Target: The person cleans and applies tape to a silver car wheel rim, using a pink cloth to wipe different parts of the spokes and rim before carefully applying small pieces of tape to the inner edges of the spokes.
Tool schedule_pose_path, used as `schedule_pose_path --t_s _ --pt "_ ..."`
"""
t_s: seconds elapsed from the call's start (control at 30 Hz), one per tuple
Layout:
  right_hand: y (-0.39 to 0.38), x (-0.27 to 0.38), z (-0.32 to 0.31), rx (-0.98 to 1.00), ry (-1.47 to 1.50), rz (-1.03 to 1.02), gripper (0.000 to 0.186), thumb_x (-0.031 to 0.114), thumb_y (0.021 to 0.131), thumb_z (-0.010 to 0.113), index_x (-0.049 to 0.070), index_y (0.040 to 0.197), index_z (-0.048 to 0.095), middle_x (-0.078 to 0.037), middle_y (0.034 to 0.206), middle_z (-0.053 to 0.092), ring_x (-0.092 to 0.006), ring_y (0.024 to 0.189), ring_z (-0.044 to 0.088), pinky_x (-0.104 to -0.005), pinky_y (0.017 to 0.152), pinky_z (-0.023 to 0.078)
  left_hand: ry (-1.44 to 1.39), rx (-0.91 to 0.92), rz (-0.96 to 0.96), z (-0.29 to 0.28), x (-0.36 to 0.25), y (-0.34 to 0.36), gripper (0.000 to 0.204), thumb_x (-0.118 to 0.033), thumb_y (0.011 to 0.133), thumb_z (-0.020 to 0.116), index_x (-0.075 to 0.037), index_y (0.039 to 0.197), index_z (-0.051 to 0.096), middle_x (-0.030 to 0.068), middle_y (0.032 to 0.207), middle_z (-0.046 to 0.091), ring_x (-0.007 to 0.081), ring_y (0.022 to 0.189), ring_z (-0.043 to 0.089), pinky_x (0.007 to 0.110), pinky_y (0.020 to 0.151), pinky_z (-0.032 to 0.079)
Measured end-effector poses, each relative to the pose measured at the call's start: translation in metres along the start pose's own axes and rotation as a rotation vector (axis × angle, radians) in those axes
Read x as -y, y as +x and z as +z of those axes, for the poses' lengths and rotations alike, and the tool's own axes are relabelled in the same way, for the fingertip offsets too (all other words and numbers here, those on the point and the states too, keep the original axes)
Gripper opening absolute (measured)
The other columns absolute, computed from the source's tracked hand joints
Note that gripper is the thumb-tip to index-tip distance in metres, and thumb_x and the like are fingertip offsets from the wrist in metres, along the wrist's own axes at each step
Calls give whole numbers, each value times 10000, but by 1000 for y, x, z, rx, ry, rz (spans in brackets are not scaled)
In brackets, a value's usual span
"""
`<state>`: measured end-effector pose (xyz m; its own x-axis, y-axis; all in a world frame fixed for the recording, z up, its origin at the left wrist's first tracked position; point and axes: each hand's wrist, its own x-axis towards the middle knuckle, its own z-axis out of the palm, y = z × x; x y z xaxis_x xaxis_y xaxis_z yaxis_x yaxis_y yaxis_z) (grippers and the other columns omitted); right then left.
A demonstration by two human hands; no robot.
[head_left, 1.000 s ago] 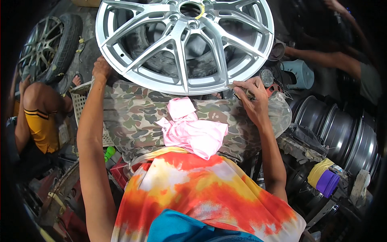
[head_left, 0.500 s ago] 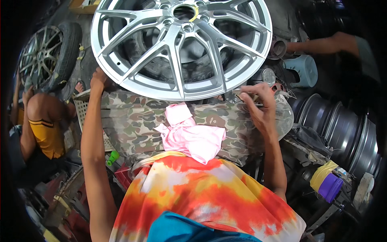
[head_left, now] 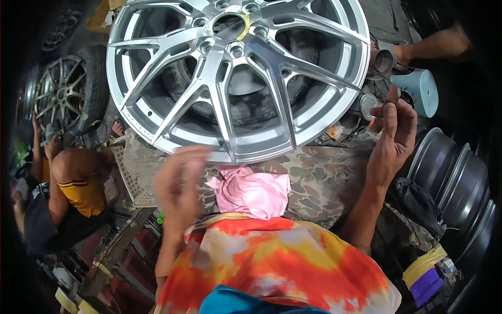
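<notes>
A silver multi-spoke alloy wheel rim (head_left: 213,78) lies face up in front of me, with yellow marking on its centre bore. My left hand (head_left: 183,180) is in front of the rim's near-left edge, its fingers smeared by motion. Raised beyond the rim's right edge is my right hand (head_left: 395,131), thumb and fingertips pinched together. Whatever sits in that pinch is too small to make out. A crumpled pink cloth (head_left: 251,193) lies on my camouflage-clad lap (head_left: 319,180), just short of the rim.
Beneath the rim shows a dark tyre (head_left: 180,73). At the right are a light-blue plastic stool (head_left: 421,91), a round can (head_left: 367,106) and several dark rims (head_left: 444,167). A person in yellow shorts (head_left: 81,193) sits at the left by another wheel (head_left: 63,91); another person's limb (head_left: 436,46) reaches in top right.
My left hand has left the rim's left side and come nearer to me and right. My right hand has moved up and right. The rim appears lower and larger in view.
</notes>
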<state>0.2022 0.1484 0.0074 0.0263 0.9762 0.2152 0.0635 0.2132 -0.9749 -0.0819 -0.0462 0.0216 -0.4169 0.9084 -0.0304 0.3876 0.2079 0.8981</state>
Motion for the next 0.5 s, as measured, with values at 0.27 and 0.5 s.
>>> schedule_pose_path --t_s 0.27,0.5 --pt "-5 4 -3 -9 79 28 135 65 1021 671 18 1146 648 -8 1054 660 -75 926 623 -233 814 511 -118 295 -69 111 -26 80 272 -213 1079 516 42 1143 585 268 1158 633 414 1245 592 492 1178 320" --pt "-8 12 -12 -67 53 63 101 77 1019 678 38 1109 655 4 1038 655 -50 918 592 -227 807 504 -236 363 53 103 -22 78 317 -263 1073 560 48 1051 620 281 1301 632 379 831 692 411 852 546"
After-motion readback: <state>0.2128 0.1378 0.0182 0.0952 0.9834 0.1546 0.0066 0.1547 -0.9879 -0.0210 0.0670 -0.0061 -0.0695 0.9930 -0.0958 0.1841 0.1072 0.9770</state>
